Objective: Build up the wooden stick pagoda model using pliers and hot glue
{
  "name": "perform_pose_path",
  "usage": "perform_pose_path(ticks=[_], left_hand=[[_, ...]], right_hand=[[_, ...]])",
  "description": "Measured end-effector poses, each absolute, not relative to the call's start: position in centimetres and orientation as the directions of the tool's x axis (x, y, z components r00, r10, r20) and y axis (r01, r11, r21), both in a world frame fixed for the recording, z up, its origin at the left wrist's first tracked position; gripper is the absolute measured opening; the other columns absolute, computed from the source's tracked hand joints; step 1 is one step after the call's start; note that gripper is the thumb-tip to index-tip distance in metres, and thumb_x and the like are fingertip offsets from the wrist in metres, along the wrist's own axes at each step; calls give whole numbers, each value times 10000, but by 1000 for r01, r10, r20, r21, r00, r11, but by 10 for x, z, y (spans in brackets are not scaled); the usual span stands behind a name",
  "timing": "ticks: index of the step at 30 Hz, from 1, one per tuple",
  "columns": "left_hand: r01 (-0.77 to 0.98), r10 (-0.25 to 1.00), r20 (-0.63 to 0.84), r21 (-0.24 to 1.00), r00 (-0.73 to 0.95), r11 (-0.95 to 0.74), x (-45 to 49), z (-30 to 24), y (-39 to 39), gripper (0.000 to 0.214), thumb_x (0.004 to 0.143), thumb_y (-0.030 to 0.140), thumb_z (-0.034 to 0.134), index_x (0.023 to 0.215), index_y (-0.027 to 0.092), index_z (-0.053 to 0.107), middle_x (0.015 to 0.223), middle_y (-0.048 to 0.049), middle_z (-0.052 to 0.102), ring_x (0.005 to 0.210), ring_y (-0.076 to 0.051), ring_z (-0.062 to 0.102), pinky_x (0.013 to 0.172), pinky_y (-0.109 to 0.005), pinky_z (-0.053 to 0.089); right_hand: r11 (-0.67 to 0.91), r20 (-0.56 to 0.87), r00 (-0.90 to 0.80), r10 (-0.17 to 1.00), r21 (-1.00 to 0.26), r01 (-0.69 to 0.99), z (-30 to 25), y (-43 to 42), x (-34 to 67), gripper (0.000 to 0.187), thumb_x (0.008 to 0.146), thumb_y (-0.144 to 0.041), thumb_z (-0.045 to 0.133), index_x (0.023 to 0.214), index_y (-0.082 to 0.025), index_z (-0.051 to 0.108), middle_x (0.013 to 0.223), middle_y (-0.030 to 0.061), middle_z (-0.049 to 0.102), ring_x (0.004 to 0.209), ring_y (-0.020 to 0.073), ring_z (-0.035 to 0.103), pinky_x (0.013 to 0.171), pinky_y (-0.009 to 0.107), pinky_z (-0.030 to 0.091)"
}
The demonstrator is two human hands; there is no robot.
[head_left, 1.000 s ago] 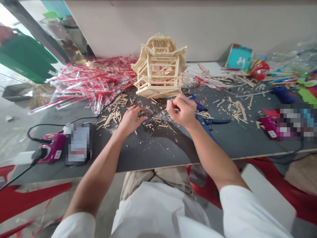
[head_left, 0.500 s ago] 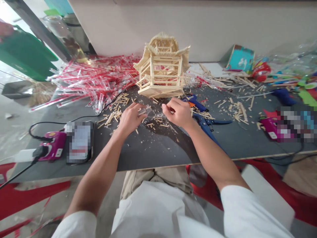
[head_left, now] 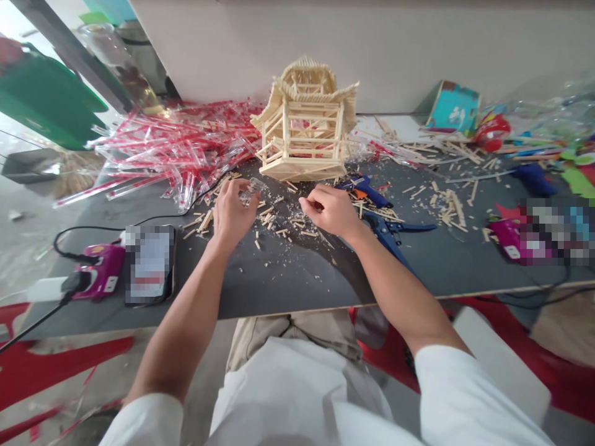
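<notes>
A wooden stick pavilion model (head_left: 304, 121) stands at the back middle of the dark table (head_left: 297, 279). In front of it my left hand (head_left: 231, 210) is lifted a little, fingers closed on a small clear plastic scrap (head_left: 247, 189). My right hand (head_left: 326, 210) rests just right of it in a loose fist, thumb and fingers pinched on something I cannot make out. Short cut wooden sticks (head_left: 274, 220) and shavings lie scattered between and around both hands.
A heap of red and clear plastic wrappers (head_left: 176, 152) fills the back left. A blue glue gun (head_left: 362, 186) and blue cutters (head_left: 393, 232) lie right of my right hand. A magenta device (head_left: 100, 275) with cables sits front left; more sticks and craft clutter lie right.
My left hand picked the clear scrap off the table and carried it up and left. My right hand lowered and drew slightly left, staying closed.
</notes>
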State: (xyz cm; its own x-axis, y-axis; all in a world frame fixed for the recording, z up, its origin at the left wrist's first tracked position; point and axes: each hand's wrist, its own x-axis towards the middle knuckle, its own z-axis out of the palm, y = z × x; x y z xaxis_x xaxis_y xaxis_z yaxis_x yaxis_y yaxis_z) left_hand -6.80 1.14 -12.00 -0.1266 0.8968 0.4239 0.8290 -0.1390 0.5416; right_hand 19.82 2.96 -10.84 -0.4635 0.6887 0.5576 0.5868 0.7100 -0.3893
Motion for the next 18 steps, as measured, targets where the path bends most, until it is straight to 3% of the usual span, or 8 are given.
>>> perform_pose_path(ticks=[5,11,18], left_hand=[[816,902,403,567,-158,-111,-67,-119,12,304,933,326,709,1202,209,625,1226,-112,675,1043,-255,669,1008,-446,516],[796,938,324,597,-127,-99,-66,-121,11,335,949,361,687,1250,239,601,1037,-58,757,956,-258,707,923,-419,532],[812,940,317,577,-124,-88,-65,-120,10,337,973,386,655,1266,236,588,1049,-72,749,990,-266,709,909,-407,530]], right_hand=[[710,520,-497,695,-391,585,-111,31,198,378,1053,-394,504,719,-219,487,732,10,543,649,138,486,657,307,382],[689,359,-588,725,-375,621,-119,39,202,360,1029,-380,584,719,-202,546,744,18,569,668,147,487,659,317,340],[658,262,-608,749,-404,636,-118,41,203,255,1038,-318,557,843,-186,655,859,60,633,766,177,546,710,319,362]])
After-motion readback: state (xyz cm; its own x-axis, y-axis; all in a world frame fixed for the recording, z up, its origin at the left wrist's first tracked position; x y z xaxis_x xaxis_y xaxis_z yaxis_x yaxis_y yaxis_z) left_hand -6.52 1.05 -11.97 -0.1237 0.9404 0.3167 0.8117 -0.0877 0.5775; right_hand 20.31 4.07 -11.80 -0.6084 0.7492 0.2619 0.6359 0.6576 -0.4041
